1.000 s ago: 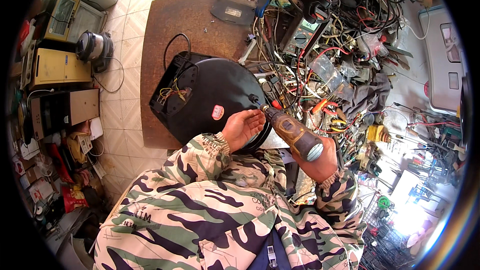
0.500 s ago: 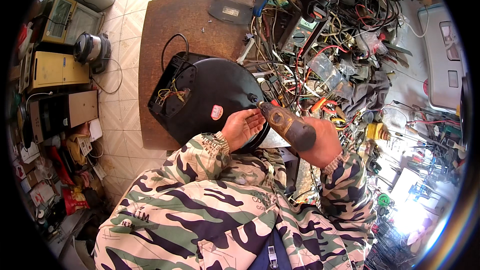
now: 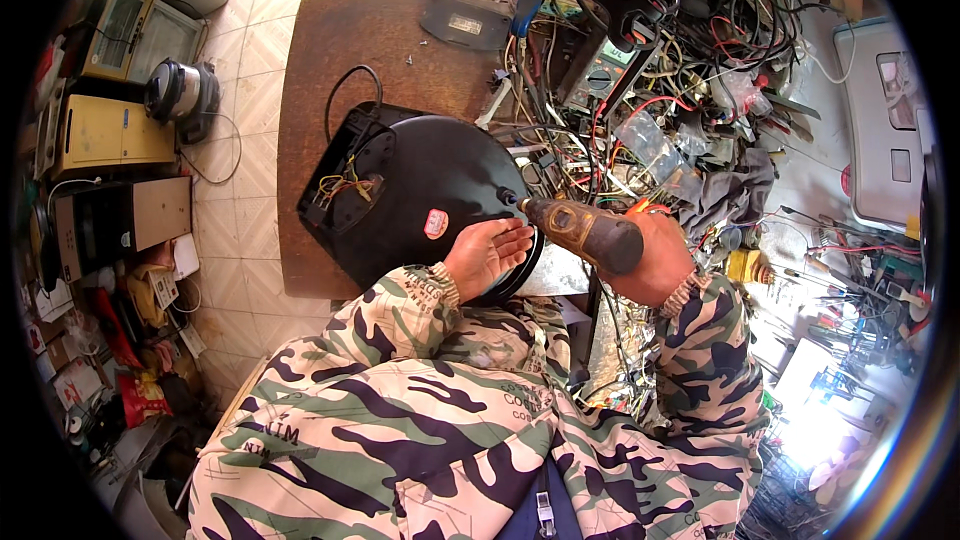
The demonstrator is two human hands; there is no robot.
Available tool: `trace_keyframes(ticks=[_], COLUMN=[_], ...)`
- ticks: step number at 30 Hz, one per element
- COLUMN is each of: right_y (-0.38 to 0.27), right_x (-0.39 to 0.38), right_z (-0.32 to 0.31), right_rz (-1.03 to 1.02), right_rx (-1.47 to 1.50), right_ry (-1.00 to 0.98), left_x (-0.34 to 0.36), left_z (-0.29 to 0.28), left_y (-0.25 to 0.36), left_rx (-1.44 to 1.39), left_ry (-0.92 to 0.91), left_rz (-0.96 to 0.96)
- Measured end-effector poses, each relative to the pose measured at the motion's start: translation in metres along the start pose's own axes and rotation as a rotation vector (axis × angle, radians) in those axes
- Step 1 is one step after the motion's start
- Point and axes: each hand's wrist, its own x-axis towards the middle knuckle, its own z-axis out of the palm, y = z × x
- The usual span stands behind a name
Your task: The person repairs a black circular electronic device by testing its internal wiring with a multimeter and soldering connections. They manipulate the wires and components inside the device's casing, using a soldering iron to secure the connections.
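Observation:
A glossy black, rounded appliance body (image 3: 440, 165) lies on the brown wooden board, with a red-and-white sticker on it. Its open compartment at the left shows thin coloured wires (image 3: 343, 186). My right hand (image 3: 655, 262) is wrapped round a worn, dark power screwdriver (image 3: 580, 231), whose bit points left at a small recessed fitting (image 3: 507, 195) near the body's right side. Whether the bit touches it, I cannot tell. At the body's near right edge, just below the tool's tip, my left hand (image 3: 490, 255) is palm up with fingers stretched out, nothing visible in it.
The wooden board (image 3: 400, 50) carries small screws and a flat dark cover (image 3: 464, 22). Right of it spreads a heap of tangled cables (image 3: 740, 0), with a multimeter (image 3: 605, 70) and a blue-handled tool (image 3: 530, 2) among them. A steel pot-like appliance (image 3: 178, 90) stands at the left.
The power screwdriver's rear end and my right hand have shifted slightly to the right, and the tool lies a little flatter. My left hand stays nearly in place.

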Motion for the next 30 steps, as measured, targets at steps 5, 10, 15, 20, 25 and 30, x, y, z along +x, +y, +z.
trace_keyframes(ticks=[5,10,15,20,25,30], right_y=[-0.002,-0.005,-0.004,-0.002,-0.001,0.010], right_x=[0.002,0.004,0.005,0.009,0.007,0.010], right_z=[-0.003,-0.006,-0.001,0.003,0.001,-0.005], right_rz=[-0.007,0.019,-0.007,-0.048,-0.092,-0.172], right_rx=[-0.001,-0.035,-0.036,-0.069,-0.038,-0.087], right_ry=[-0.018,-0.031,-0.017,-0.020,0.011,-0.013], left_x=[0.000,-0.001,-0.003,-0.001,0.003,-0.001], left_z=[0.001,0.004,0.005,0.004,-0.001,-0.004], left_y=[0.000,0.000,0.000,-0.002,-0.008,-0.012], left_rx=[0.018,0.028,0.036,0.044,0.037,0.075], left_ry=[0.005,0.027,0.028,0.041,0.042,-0.026], left_rz=[-0.011,-0.018,-0.025,-0.034,-0.023,0.034])
